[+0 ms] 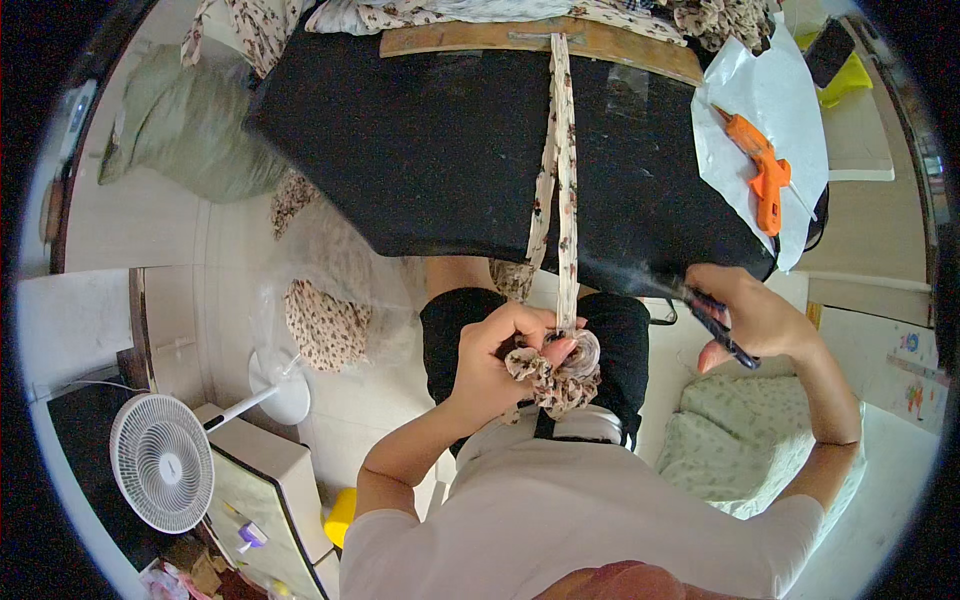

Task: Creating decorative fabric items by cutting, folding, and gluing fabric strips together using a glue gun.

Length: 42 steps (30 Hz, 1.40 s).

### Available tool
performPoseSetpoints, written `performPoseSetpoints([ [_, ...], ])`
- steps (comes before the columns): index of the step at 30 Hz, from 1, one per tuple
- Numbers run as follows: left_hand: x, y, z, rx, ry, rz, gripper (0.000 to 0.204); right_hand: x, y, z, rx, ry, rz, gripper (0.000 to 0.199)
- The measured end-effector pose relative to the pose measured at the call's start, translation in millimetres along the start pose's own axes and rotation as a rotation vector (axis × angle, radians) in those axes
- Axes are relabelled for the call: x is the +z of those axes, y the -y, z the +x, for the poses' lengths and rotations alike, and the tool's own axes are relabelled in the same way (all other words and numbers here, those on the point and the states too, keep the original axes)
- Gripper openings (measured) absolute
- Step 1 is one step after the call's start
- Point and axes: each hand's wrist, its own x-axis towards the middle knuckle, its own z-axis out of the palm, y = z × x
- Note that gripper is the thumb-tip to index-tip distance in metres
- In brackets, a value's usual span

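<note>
Held just above the lap, close in front of the body: a ruffled bunch of cream fabric with a brown floral print [570, 390]. Grasped there by the left hand [487, 362], fingers curled around the gathers, thumb pressed on top. At the bunch's right edge, a pale, shiny curl — too small to identify.

Running up from the bunch, a long, narrow, cream floral fabric strip [566, 180], straight and apparently taut; beside it, a second length, slanting down toward the lap. Both reaching the long, flat, brown wooden bar [455, 38] at the far side of the black-covered table [420, 140].

Off to the right, well apart from the bunch, the right hand [757, 312], wrapped around dark-handled scissors [722, 328], thumb lifted away. Blades blurred, aimed leftward at the strip; cannot tell if parted.

Step in hand, by judgement: handling the gathered end, with a cutting tool at the ready. Likely needed for the next move: a steady left grip, tension in the strip, and control of the blades near the fingers.

Farther out, on a white sheet [740, 85], an orange glue gun [768, 180]; at lower left, a round white fan [163, 462].
</note>
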Motion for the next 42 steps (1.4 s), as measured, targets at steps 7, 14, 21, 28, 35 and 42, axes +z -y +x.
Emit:
performPoseSetpoints([
  [7, 3.9, -8.9, 0.8, -0.013, -0.058, -0.084, 0.028, -3.3, 17.8, 29.8, 0.082, 0.402, -0.063, 0.068],
  [14, 4.6, -8.2, -3.5, -0.088, -0.101, -0.136, 0.028, -0.5, 34.8, 57.2, 0.078, 0.543, -0.035, 0.066],
  [21, 1.9, -8.2, -4.0, -0.081, -0.09, -0.123, 0.028, 2.1, 30.2, 62.5, 0.047, 0.544, -0.01, 0.065],
  [28, 2.3, -1.6, -5.6, -0.063, -0.089, -0.086, 0.028, 5.2, 37.9, 56.7, 0.101, 0.454, -0.091, 0.06],
  [35, 3.5, -3.0, -14.2, 0.066, 0.04, -0.091, 0.03, 63.0, 18.9, 40.3, -0.051, 0.153, -0.438, 0.053],
  [42, -17.8, -12.1, -3.5, 0.304, 0.143, 0.267, 0.023, 99.4, -0.5, 39.3, -0.056, -0.025, -0.174, 0.057],
])
